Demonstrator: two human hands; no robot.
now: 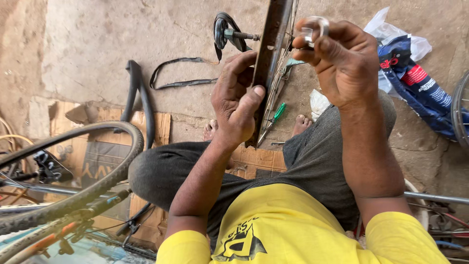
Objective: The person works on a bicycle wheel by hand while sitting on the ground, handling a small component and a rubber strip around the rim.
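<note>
Gripping a dark, rusted bicycle wheel rim (269, 58) that stands edge-on between my knees, my left hand (237, 105) wraps its fingers behind the metal and lays the thumb flat along the near face; that grip is closed firmly on the rim. My right hand (342, 61) hovers just right of the rim's upper part, its grip narrow, thumb and forefinger pinching a small silvery metal part (312, 30) whose exact shape I cannot make out.

A threaded axle (239, 35) juts out to the left of the rim near its top, with a loop of black rubber strip (222, 27) hanging around it. Thin spokes (278, 78) run down the rim's right side. At the rim's foot, a green-handled screwdriver (277, 113) lies on the concrete floor (97, 44), between my bare feet.

Left of the rim, a loose black rubber strip (181, 72) curls on the floor, and farther left a black inner tube (139, 98) arcs over flattened cardboard (161, 124). A complete bicycle tyre (93, 181) fills the lower left, well apart from the rim. To the rim's right, a blue and white plastic bag (415, 83) lies crumpled beside a white rag (318, 102).
</note>
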